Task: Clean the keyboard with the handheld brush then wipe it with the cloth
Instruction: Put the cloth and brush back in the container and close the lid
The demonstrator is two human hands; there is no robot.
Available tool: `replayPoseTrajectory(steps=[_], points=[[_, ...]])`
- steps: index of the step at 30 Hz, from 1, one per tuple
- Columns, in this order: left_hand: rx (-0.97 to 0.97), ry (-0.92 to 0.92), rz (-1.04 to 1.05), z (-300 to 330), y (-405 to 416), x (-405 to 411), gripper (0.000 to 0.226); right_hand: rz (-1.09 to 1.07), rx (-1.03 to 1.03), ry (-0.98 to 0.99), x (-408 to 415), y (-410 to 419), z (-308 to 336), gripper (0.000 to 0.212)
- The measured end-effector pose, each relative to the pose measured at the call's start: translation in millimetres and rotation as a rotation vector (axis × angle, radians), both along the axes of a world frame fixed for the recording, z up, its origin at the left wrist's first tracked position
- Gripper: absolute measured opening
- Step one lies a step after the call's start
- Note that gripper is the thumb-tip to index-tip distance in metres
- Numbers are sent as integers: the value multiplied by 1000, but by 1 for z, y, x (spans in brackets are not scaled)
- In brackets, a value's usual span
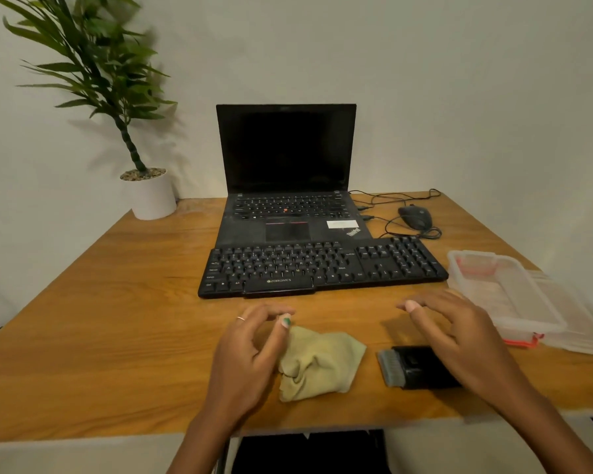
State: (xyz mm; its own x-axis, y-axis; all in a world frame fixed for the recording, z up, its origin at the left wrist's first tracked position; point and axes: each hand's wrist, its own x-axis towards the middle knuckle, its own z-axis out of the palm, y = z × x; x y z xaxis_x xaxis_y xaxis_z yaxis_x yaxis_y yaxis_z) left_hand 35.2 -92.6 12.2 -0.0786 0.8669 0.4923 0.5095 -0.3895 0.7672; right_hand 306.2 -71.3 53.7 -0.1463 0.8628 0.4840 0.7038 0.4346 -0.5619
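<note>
From my feed both hands hover loose-fingered, gripping nothing: left hand [250, 350] just beside the crumpled yellow cloth [319, 362], right hand [459, 333] over the black brush [409, 367], Zebronics keyboard [322, 266] further back on the worktop [100, 319].

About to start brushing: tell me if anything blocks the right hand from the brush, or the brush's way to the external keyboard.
Nothing visible does. The right hand hovers over the brush, partly covering its body. Between the brush and the keyboard lies only bare table. The cloth lies to the brush's left, off that path.
</note>
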Motion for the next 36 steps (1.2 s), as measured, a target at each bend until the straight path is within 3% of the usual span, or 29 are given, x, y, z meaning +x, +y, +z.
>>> replayPoseTrajectory(steps=[5, 8, 11, 16, 21, 26, 29, 32, 36], points=[[-128, 160, -119, -10, -13, 20, 39, 15, -74, -31, 10, -28, -13, 36], [-157, 364, -131, -14, -13, 24, 51, 25, -174, -149, 17, -38, -19, 41], [-178, 441, -129, -14, -14, 24, 57, 19, -253, -258, 22, -46, -25, 49], [-216, 474, -110, -14, -13, 27, 53, -61, -308, -309, 25, -51, -34, 44], [-224, 470, -67, -14, -8, 29, 45, -298, -164, -378, 12, -46, -43, 38], [-203, 349, 11, -11, -2, 37, 15, -447, -189, -399, -5, -37, -42, 42], [-257, 61, -6, -3, 3, 43, 8, -467, -182, -317, -13, -36, -38, 44], [-284, -188, -104, 10, 6, 53, 15, -414, -155, -68, -24, -36, -18, 42], [-134, -95, -201, 20, 7, 67, 34, -143, -441, 473, -37, -28, 10, 43]])
